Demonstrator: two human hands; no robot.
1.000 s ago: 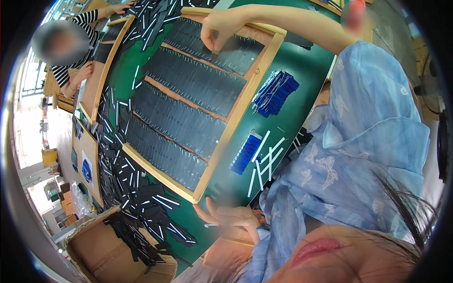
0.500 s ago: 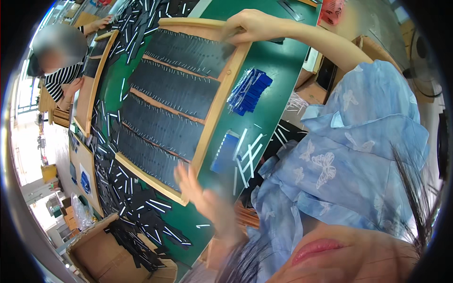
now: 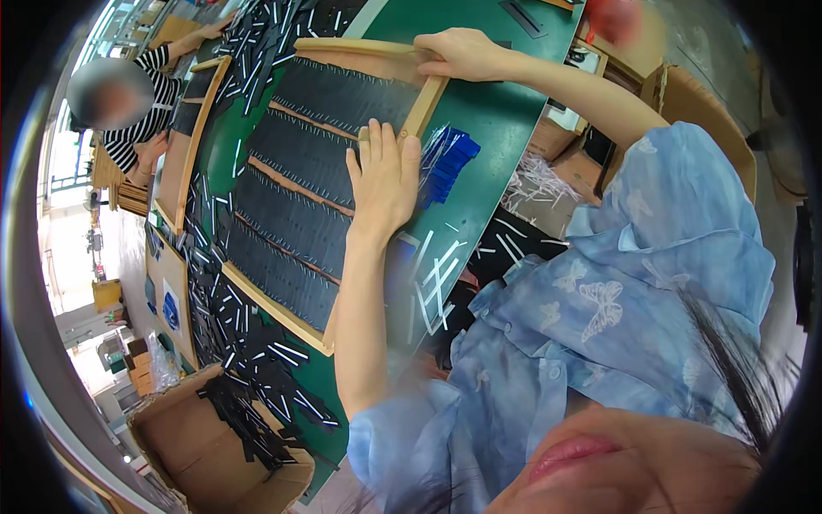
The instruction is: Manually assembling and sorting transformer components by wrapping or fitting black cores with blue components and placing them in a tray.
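Note:
A shallow wooden frame (image 3: 291, 335) lies tilted across the green table. Overlapping rows of thin black strips (image 3: 300, 152) fill it, with small pale ends showing along the rows and brown board between them. My right hand (image 3: 467, 56) is closed over the frame's upper right corner, thumb on the near side. Lying palm down, my left hand (image 3: 383, 176) has its fingers stretched over the black strips near the right rail, thumb by that rail. Its wrist and forearm hide part of the frame's right side.
Blue pieces (image 3: 450, 163) and loose white strips (image 3: 438, 287) lie right of the frame. Black strips with white marks (image 3: 244, 321) heap along its left. A cardboard box (image 3: 184, 437) stands below. At the upper left, another person (image 3: 152, 128) sits by a second frame (image 3: 190, 163).
My left hand has moved up from the frame's lower right corner onto the upper rows. My right hand stays at the corner, and the view has shifted slightly.

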